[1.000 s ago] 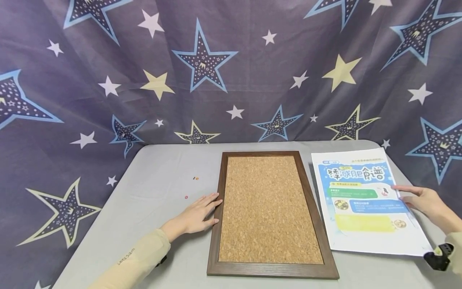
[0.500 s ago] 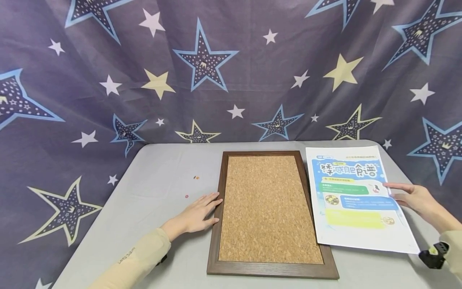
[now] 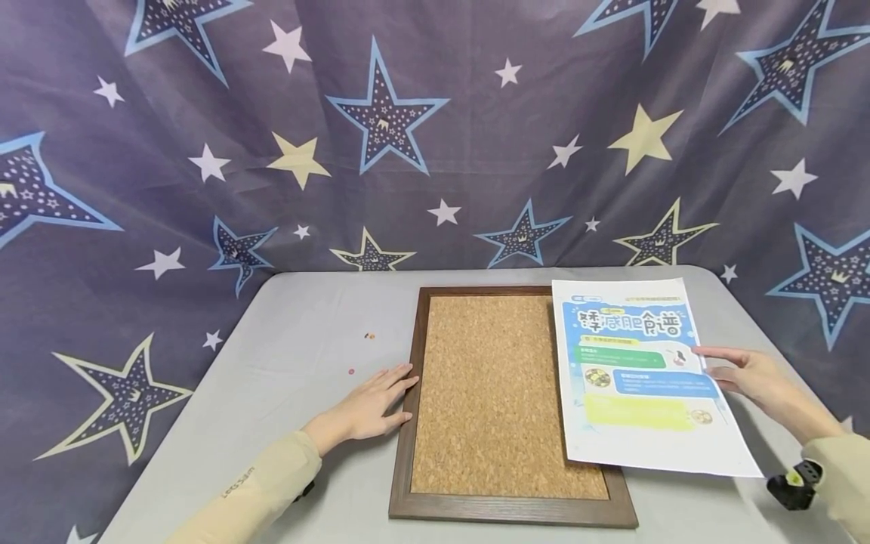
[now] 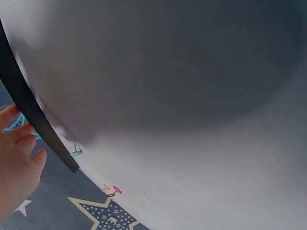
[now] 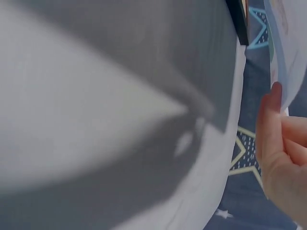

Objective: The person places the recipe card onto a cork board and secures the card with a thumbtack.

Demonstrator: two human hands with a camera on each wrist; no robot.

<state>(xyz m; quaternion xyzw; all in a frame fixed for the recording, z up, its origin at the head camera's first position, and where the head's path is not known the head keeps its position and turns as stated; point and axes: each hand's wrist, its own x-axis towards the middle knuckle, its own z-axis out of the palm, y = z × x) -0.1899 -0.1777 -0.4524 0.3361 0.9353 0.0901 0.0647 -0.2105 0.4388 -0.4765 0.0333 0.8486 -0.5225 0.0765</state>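
A cork board in a brown wooden frame lies in the middle of the table. My left hand rests at its left side, fingers fairly straight, fingertips on the frame; in the left wrist view they touch the frame's edge. A printed paper poster with blue, green and yellow blocks covers the board's right side in the head view. My right hand pinches its right edge; the right wrist view shows the thumb and fingers on the slightly bent sheet.
Small pushpins lie left of the board: an orange one and a red one, with a green pin in the left wrist view. Behind the grey-covered table hangs a dark star-patterned curtain.
My right hand has carried the poster leftward, from beside the board to over its right side. The left hand and the board have stayed in place.
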